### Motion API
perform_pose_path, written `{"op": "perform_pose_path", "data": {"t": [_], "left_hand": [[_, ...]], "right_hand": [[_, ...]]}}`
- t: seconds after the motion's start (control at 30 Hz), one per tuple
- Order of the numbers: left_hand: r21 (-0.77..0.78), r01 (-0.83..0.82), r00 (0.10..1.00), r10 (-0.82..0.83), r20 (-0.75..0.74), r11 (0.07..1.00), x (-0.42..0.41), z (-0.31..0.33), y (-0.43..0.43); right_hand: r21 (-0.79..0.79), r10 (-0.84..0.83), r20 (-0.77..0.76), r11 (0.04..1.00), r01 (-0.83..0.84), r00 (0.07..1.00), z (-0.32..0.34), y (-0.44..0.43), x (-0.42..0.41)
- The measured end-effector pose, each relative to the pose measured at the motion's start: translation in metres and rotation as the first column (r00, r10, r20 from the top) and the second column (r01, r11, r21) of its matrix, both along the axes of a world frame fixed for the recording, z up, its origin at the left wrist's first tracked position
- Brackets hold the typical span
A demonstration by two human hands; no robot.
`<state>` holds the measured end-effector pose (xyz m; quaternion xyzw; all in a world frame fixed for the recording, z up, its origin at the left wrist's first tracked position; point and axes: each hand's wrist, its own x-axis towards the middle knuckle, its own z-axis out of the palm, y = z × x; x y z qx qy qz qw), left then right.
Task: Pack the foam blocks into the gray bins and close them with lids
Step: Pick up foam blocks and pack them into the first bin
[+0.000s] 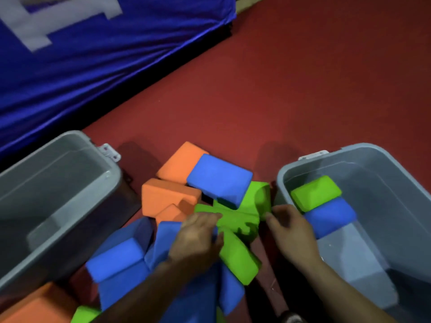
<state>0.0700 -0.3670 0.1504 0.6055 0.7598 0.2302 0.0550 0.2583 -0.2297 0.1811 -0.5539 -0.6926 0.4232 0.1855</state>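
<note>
A heap of orange, blue and green foam blocks lies on the red floor between two gray bins. The left bin [112, 173] holds nothing that I can see. The right bin [286, 176] holds a green block [314, 192] and a blue block [331, 216]. My left hand [198, 241] reaches over the heap with its fingers on a green block [238, 220]. My right hand [291, 227] touches the same green cluster from the right, fingertips against it. A blue block [219, 178] rests on top of the heap, over an orange block [168, 197].
A blue cloth-covered structure [93, 54] with a white number stands at the back left. Red floor [303, 89] stretches beyond the bins. More blue blocks [116, 259] and an orange block [35, 306] lie near me at the bottom left. No lids are in view.
</note>
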Motion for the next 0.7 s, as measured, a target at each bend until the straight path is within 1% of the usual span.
{"op": "perform_pose_path", "data": {"t": [0.1,0.17,0.23,0.3,0.37,0.43,0.5,0.6,0.67,0.7], "left_hand": [[-0.09,-0.168,0.978,0.154,-0.144,0.982,-0.04,0.003,-0.031],[-0.162,-0.299,0.949,0.275,-0.156,0.94,-0.057,0.003,-0.045],[-0.262,-0.413,0.91,0.405,-0.085,0.872,-0.066,0.0,-0.055],[-0.373,-0.473,0.844,0.532,0.069,0.798,-0.068,-0.002,-0.06],[-0.445,-0.478,0.779,0.599,0.182,0.757,-0.067,-0.003,-0.058],[-0.52,-0.479,0.72,0.655,0.228,0.707,-0.069,-0.007,-0.058],[-0.582,-0.471,0.672,0.697,0.25,0.663,-0.072,-0.006,-0.059],[-0.582,-0.462,0.626,0.711,0.321,0.669,-0.071,0.001,-0.063],[-0.547,-0.488,0.582,0.721,0.376,0.68,-0.07,0.006,-0.066],[-0.534,-0.497,0.558,0.723,0.406,0.684,-0.071,0.006,-0.07]], "right_hand": [[-0.134,0.193,0.054,0.974,-0.184,0.98,-0.019,-0.032,-0.034],[-0.199,0.281,0.097,0.946,-0.258,0.955,-0.032,-0.049,-0.053],[-0.244,0.35,0.167,0.92,-0.305,0.922,-0.042,-0.06,-0.066],[-0.266,0.385,0.217,0.907,-0.325,0.897,-0.05,-0.064,-0.072],[-0.269,0.379,0.226,0.91,-0.316,0.897,-0.054,-0.063,-0.074],[-0.277,0.371,0.222,0.911,-0.306,0.902,-0.06,-0.061,-0.074],[-0.328,0.377,0.224,0.897,-0.294,0.899,-0.066,-0.056,-0.07],[-0.493,0.36,0.126,0.831,-0.257,0.924,-0.072,-0.049,-0.062],[-0.537,0.309,0.034,0.807,-0.243,0.95,-0.074,-0.047,-0.057],[-0.531,0.278,0.003,0.814,-0.234,0.96,-0.076,-0.047,-0.053]]}}
